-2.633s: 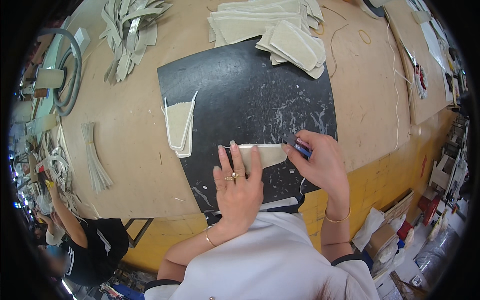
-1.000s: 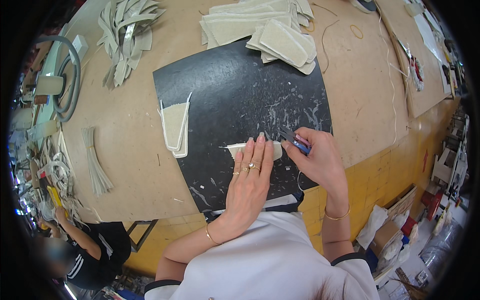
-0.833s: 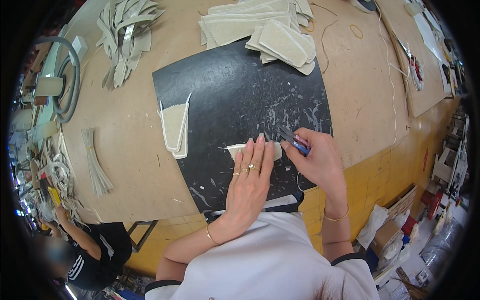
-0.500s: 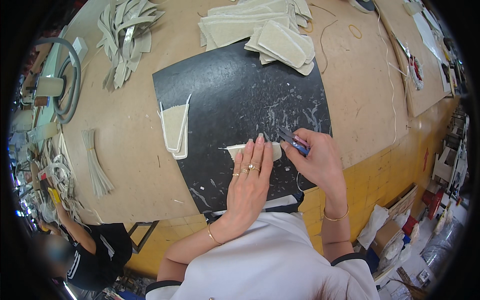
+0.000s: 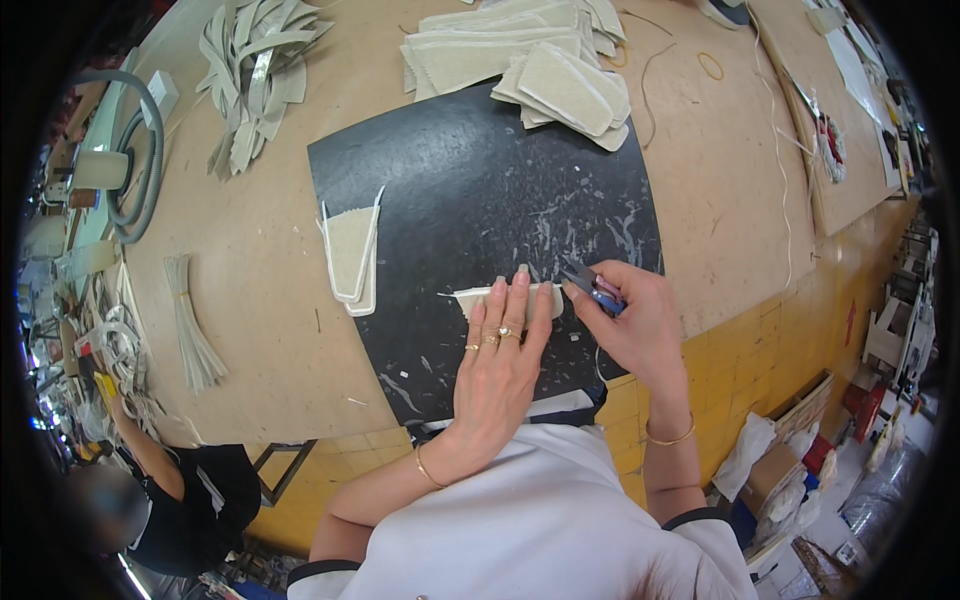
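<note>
The left hand (image 5: pixel 500 362) lies palm down with its fingers straight and slightly spread, pressing on a small beige fabric piece (image 5: pixel 467 304) without gripping it. The piece lies on a black mat (image 5: pixel 450 200), toward the near edge and right of the middle.

The work on this piece looks partway through: a narrow white strip runs along its far edge, with a loose tail beyond its left end. The fingers hide much of the rest.

The right hand (image 5: pixel 642 312) is curled around small thread snips (image 5: pixel 604 294), thumb toward the piece's right end, blades angled away and to the left. Whether the blades touch the strip cannot be told. A thin white cord (image 5: pixel 601 366) hangs below this hand, near the mat's near right corner. Both forearms come up from the near side, the left one slanting across the body.

Across the mat's left edge lie two overlapping pieces (image 5: pixel 350 250), bordered in white with strip ends poking out; they appear further along. More beige pieces are stacked over the far right corner (image 5: pixel 572 90) and beyond the far edge (image 5: pixel 500 58); how finished those are is unclear. Left of the mat, a tied bundle of pale strips (image 5: pixel 192 325) rests on the table (image 5: pixel 270 270).
</note>
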`<state>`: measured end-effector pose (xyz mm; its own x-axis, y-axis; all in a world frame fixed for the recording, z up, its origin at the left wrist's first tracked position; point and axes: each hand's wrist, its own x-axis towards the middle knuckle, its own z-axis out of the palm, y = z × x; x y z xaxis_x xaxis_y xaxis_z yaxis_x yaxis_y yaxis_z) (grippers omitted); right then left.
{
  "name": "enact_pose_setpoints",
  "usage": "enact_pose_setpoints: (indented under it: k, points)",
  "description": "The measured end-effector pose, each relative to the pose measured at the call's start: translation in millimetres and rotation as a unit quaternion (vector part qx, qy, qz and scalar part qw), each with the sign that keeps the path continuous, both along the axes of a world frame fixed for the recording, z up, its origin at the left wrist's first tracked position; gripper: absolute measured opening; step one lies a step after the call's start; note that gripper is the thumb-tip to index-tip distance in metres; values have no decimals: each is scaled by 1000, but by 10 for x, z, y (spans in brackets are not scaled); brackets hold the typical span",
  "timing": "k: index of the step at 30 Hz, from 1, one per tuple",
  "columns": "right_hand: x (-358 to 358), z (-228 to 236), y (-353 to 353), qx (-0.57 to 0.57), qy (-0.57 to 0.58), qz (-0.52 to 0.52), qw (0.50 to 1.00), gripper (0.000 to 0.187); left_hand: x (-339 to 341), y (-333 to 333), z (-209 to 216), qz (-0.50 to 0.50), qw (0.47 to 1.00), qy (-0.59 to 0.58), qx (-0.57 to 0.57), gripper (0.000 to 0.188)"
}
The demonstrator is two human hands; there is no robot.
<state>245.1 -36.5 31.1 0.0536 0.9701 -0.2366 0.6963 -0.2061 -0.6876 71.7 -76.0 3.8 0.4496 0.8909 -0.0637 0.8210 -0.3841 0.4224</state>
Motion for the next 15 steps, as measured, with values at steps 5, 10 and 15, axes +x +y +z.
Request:
enact_pose_setpoints:
  k: [5,10,15]
  points:
    - [35,-84,-105,83,-10,38,996,19,-10,23,17,-7,1000,15,7,66]
    - [57,-169,-227,200,-91,150,964,37,-71,123,55,-27,998,29,46,60]
    - [-1,-242,-417,257,-160,159,940,48,-154,257,100,-52,998,-15,41,63]
